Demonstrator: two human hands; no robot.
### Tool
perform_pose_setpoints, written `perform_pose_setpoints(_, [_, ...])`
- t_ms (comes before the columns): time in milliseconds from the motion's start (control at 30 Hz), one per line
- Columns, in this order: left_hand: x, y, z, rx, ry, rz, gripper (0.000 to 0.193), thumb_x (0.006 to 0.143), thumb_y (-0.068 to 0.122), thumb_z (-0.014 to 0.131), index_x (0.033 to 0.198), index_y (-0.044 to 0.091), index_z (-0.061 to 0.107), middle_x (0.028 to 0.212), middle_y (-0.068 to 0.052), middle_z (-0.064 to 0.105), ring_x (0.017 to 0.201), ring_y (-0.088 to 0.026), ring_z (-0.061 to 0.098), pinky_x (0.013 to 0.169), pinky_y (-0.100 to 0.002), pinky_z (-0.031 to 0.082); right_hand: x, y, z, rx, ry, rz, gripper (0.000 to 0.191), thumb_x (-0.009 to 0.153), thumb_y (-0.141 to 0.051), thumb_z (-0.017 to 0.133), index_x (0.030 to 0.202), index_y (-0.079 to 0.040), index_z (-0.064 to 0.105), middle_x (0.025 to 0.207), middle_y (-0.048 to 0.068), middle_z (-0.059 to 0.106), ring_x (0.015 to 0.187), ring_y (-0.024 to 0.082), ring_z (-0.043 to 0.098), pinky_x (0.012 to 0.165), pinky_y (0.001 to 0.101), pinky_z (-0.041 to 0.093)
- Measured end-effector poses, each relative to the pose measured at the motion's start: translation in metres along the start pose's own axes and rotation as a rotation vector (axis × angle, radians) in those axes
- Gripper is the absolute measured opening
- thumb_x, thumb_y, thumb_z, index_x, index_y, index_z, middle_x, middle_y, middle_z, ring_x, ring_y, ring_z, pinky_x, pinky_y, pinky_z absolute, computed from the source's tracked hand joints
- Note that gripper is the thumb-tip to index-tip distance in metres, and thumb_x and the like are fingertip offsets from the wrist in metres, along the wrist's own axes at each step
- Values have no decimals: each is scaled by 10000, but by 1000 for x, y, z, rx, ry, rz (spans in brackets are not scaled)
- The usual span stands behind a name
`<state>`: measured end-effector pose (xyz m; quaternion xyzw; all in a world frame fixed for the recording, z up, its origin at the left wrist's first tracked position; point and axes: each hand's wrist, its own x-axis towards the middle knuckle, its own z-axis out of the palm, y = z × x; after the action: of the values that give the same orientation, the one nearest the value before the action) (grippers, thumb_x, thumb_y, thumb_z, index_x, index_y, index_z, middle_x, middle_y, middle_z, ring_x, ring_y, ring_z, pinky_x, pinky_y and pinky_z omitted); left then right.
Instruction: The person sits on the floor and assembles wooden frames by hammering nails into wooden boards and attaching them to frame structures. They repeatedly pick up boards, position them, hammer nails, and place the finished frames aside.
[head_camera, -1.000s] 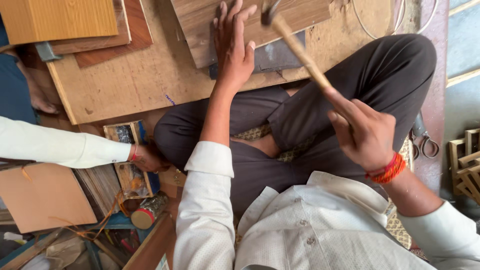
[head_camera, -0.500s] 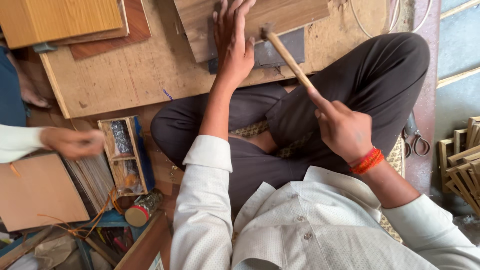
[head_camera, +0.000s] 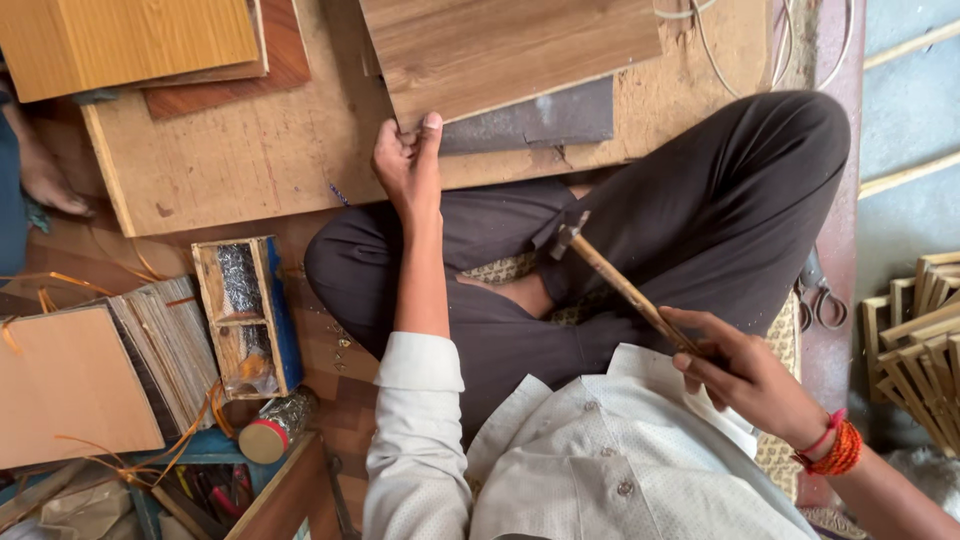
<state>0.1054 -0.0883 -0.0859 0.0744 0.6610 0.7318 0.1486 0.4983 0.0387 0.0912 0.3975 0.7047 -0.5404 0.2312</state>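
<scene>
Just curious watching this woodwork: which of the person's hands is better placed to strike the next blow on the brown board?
Probably the right hand: it already grips the hammer by its handle, head over the lap. The left hand is busy pinching the brown board's near edge.

The wood-grain panel (head_camera: 500, 50) runs off the top edge at twelve o'clock, so its full size cannot be told. Under it a dark grey sheet (head_camera: 545, 120) shows only as a strip; the rest is covered. The left hand (head_camera: 408, 165) grips the panel's near corner, its fingertips tucked out of sight beneath. At four o'clock the right hand (head_camera: 745, 375) wraps the hammer (head_camera: 600, 265) handle, hiding its end, and the forearm leaves the frame at the lower right. At nine o'clock another person's bare foot (head_camera: 50, 180) is cut by the left edge. The small box (head_camera: 245, 315) holds contents too blurred to name.
</scene>
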Motion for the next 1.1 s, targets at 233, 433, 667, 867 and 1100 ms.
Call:
perform_pose_setpoints(233, [-19, 74, 7, -5, 82, 121, 356, 933, 265, 799, 1089, -8, 633, 828, -42, 620, 756, -101, 632, 716, -273, 614, 10, -52, -24, -616, 389, -512, 476, 859, -275, 717, 1314, -147, 664, 847, 57, 701, 597, 223, 693, 528, 364, 540])
perform_pose_setpoints(433, [-32, 190, 9, 87, -20, 343, 326, 964, 240, 754, 1138, -22, 669, 945, -55, 721, 793, -109, 709, 699, -235, 650, 25, -83, -56, -503, 682, -764, 357, 912, -131, 787, 1255, -94, 697, 1141, 97, 701, 723, 188, 703, 604, 322, 543])
perform_pose_setpoints(667, [-38, 267, -7, 211, -276, 546, 313, 1076, 205, 748, 1246, -34, 639, 1072, -50, 646, 937, -78, 663, 810, -180, 572, 110, -102, -69, -154, 800, -1005, 726, 1014, -22, 842, 1589, -74, 402, 1496, 180, 562, 1270, 245, 657, 911, 315, 595])
perform_pose_setpoints(867, [11, 244, -20, 282, -292, 518, 390, 1090, 207, 784, 1377, 33, 586, 1235, -81, 693, 1052, -134, 701, 937, -268, 628, 178, -116, -40, -178, 696, -1100, 1012, 908, -40, 865, 1670, -87, 200, 1479, 172, 567, 1271, 280, 651, 950, 360, 579])
perform_pose_setpoints(1100, [23, 129, -128, 721, -24, 420, 421, 995, 160, 797, 1375, 84, 633, 1241, -118, 730, 1144, -224, 718, 941, -352, 581, 199, -123, -38, -339, 748, -1027, 507, 872, -74, 840, 1337, -128, 644, 1384, 120, 612, 1217, 309, 638, 975, 396, 554])
